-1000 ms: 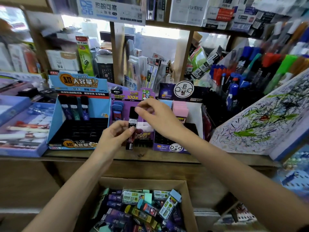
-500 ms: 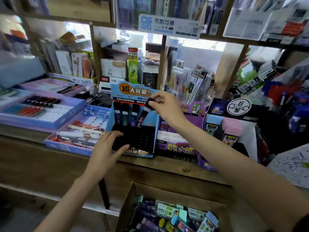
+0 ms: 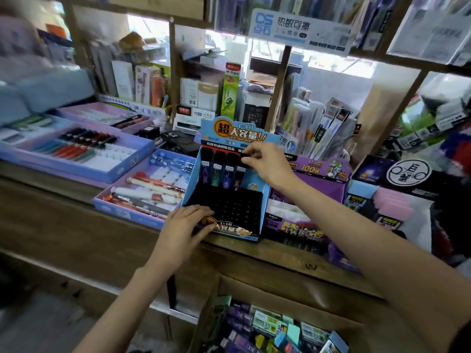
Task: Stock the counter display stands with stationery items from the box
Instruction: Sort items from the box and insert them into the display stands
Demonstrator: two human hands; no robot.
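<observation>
Since half a second ago: the right hand (image 3: 267, 166) is bringing the refill tube (image 3: 239, 175) from a tilt in the air upright into the back row of the blue display stand (image 3: 191, 184), fourth from the left. The left hand (image 3: 183, 225) is staying at the stand's front.

Risk, as a judgement: the tube is probably not yet fully seated. If the pinch is released early, it could be tipping onto its three neighbours or falling forward over the black slot grid. The stand is looking like light card, so a downward push could be sliding it toward the table (image 3: 280, 253) edge unless the left hand is bracing it.

Right fingers (image 3: 251, 163): narrowly closed, pinching the tube's black cap. Left fingers (image 3: 201, 212): lying nearly straight and together, pressing the stand's lower front corner, holding nothing.

Outward: three tubes are standing just beside the new one, and the rows in front are showing only slots. The cardboard box (image 3: 280, 291) is sitting below the table, holding mixed packets.
</observation>
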